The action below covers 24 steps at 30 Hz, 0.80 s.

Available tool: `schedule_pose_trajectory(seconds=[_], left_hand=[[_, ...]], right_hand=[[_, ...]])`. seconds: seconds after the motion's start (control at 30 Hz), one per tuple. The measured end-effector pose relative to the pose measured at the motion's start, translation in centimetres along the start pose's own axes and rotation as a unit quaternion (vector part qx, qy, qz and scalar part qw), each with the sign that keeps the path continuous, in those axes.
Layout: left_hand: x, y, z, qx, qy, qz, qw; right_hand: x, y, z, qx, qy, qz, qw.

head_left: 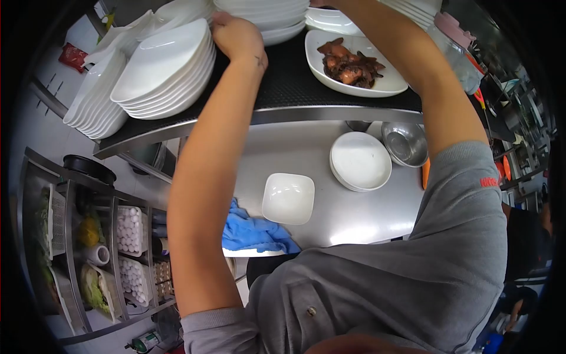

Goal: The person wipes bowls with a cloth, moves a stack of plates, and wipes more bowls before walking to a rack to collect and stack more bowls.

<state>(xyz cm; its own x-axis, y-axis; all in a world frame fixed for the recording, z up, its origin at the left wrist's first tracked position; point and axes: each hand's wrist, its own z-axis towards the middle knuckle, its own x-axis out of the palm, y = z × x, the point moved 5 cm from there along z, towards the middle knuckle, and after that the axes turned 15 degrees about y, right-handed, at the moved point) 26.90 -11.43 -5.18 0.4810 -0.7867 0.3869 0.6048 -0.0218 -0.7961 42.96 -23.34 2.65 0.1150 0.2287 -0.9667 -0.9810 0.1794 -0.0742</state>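
Observation:
My left hand (240,40) reaches up to the shelf, between a stack of white square bowls (168,65) and a taller stack of white plates (265,17). Its fingers are mostly turned away from the camera, and what they hold, if anything, cannot be told. Only a bit of my right hand (323,3) shows at the top edge, over white dishes (333,20); its fingers are cut off. Under my right forearm stands a white dish (318,74) with dark-glazed brown meat (351,65) in it.
Below the shelf, a steel counter (318,230) holds a square white bowl (288,199), stacked round bowls (361,160), a metal bowl (404,143) and a blue cloth (253,229). A rack with egg trays (132,230) and vegetables (95,289) stands at left. A glass jar (457,59) is at right.

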Motion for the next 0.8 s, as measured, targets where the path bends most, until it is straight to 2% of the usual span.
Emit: schedule_pose_trajectory(seconds=[0.03, 0.07, 0.1, 0.17, 0.2, 0.23, 0.27, 0.33, 0.4, 0.47, 0.53, 0.57, 0.63, 0.67, 0.73, 0.77, 0.8], left_hand=[[0.1, -0.2, 0.1, -0.012, 0.007, -0.017, 1.0], [0.4, -0.6, 0.4, -0.004, 0.046, -0.043, 0.998], [0.6, -1.3, 0.1, -0.001, 0.046, -0.044, 0.998], [1.5, -2.7, -1.2, -0.019, 0.034, 0.033, 0.999], [1.8, -3.0, -1.3, -0.02, 0.035, 0.031, 0.999], [1.7, -2.9, -1.5, -0.044, 0.014, 0.045, 0.998], [1.4, -2.5, -1.7, -0.07, -0.008, 0.06, 0.996], [1.2, -2.3, -1.4, -0.069, -0.012, 0.064, 0.995], [1.0, -2.4, -1.3, -0.067, -0.014, 0.069, 0.995], [1.1, -2.7, -1.4, -0.11, 0.011, 0.085, 0.99], [1.0, -2.5, -1.3, -0.096, 0.016, 0.074, 0.993], [1.0, -2.5, -0.9, -0.076, 0.017, 0.063, 0.995], [0.8, -2.0, -0.4, -0.091, 0.003, 0.064, 0.994], [0.5, -1.7, -0.3, -0.108, -0.013, 0.065, 0.992], [0.3, -1.4, 0.1, -0.111, -0.01, 0.08, 0.99], [0.4, -1.4, 0.3, -0.113, -0.008, 0.094, 0.989], [0.5, -1.4, 0.5, -0.11, -0.005, 0.091, 0.99]], right_hand=[[0.5, -0.3, 0.3, -0.105, -0.036, 0.047, 0.993], [1.2, -1.4, 0.7, -0.107, -0.039, 0.044, 0.992], [1.6, -1.9, 0.9, -0.136, -0.047, 0.047, 0.988], [2.7, -1.6, 1.1, -0.16, -0.053, 0.051, 0.984], [3.5, -3.4, 2.2, -0.004, -0.073, 0.286, 0.956], [5.2, -4.8, 2.5, 0.153, -0.086, 0.498, 0.849], [4.9, -3.3, 2.6, 0.155, -0.083, 0.499, 0.848], [4.4, -0.4, 2.4, 0.147, -0.08, 0.677, 0.717], [4.0, 0.5, 2.2, 0.159, -0.103, 0.664, 0.724], [3.7, 0.5, 2.1, 0.173, -0.128, 0.648, 0.73], [3.9, 0.0, 1.9, 0.181, -0.174, 0.695, 0.674], [3.8, -0.4, 2.2, 0.179, -0.178, 0.693, 0.676], [3.8, -0.2, 3.4, 0.095, -0.157, 0.729, 0.659], [2.7, 1.4, 3.4, 0.094, -0.157, 0.728, 0.66], [1.7, 3.3, 2.5, 0.229, -0.105, 0.689, 0.68], [1.9, 2.8, 2.7, 0.229, -0.108, 0.688, 0.68], [1.6, 2.7, 3.1, 0.205, -0.102, 0.665, 0.711]])
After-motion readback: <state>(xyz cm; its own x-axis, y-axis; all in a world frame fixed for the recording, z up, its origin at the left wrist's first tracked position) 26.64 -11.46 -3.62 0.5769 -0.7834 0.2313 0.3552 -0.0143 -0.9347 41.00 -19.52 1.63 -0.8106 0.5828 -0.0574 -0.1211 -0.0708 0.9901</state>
